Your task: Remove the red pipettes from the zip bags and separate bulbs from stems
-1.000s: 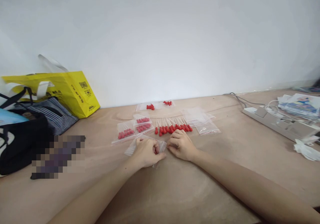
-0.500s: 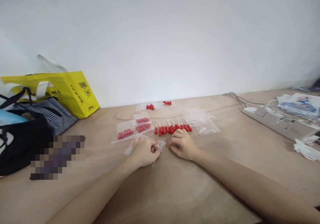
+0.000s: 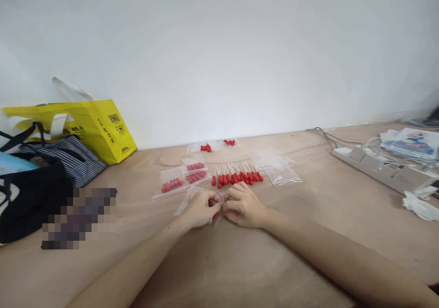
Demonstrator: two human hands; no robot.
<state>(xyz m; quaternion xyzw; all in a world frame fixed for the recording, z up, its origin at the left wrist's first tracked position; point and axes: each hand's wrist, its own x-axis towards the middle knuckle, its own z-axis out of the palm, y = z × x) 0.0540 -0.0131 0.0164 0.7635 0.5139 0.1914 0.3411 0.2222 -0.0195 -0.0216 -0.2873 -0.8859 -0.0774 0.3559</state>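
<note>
My left hand (image 3: 200,208) is closed on a small clear zip bag (image 3: 185,201), with its thumb and fingers near the mouth. A bit of red shows in the plastic under the left thumb. My right hand (image 3: 246,206) meets the bag's right edge, its fingers curled and pinched there; the fingertips partly hide what they grip. Just beyond both hands lies a row of red-tipped sticks (image 3: 236,178), red ends toward me. To their left are filled zip bags (image 3: 172,184) with red tips inside.
Flat clear bags (image 3: 270,159) lie right of the sticks, and more filled bags (image 3: 206,147) lie by the wall. A power strip (image 3: 380,168), papers (image 3: 411,142) and a crumpled tissue (image 3: 421,206) are at right. A yellow bag (image 3: 103,129) and a striped pouch (image 3: 77,154) stand left.
My right hand has moved left and now meets the bag at my left hand. Some red now shows in the bag under my left thumb.
</note>
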